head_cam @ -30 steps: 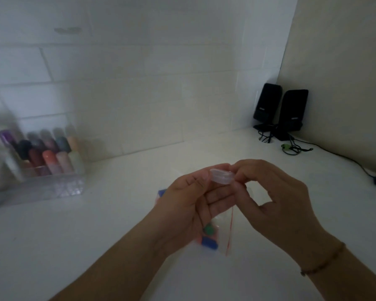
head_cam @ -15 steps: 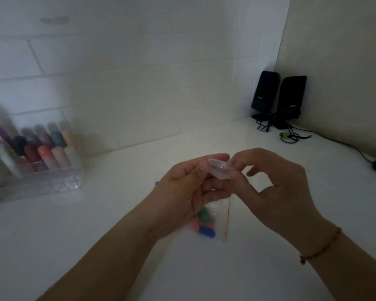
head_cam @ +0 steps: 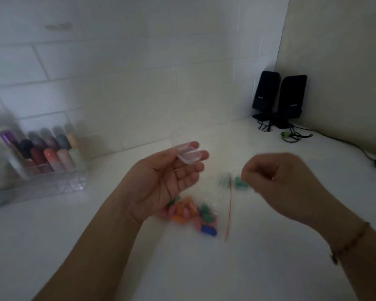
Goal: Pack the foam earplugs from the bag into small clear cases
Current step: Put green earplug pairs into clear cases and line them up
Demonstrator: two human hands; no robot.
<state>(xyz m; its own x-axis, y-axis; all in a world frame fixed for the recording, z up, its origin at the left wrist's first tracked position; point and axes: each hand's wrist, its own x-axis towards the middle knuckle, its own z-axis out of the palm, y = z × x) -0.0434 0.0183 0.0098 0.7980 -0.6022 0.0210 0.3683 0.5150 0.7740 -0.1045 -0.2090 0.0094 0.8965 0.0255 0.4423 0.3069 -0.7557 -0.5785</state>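
Left hand [head_cam: 167, 181] palm-up above the tabletop [head_cam: 96, 246], its fingers [head_cam: 201, 154] pinching a small clear case [head_cam: 188, 155] at the tips; case lid looks hinged open, hard to be sure. Right hand [head_cam: 284, 181] blurred, fingers curled closed around a green earplug [head_cam: 240, 183] that sticks out on the thumb side. Clear zip bag [head_cam: 223, 205] with red seal line lies flat on the tabletop between and below the hands, holding a loose pile of orange, green, blue and pink foam earplugs [head_cam: 191, 213]; left palm partly covers the pile. Bracelet [head_cam: 350, 242] on right wrist. Clear organizer [head_cam: 41, 170] of coloured tubes at far left by the tiled wall. Two black speakers [head_cam: 280, 98] in the back right corner, cables trailing right.
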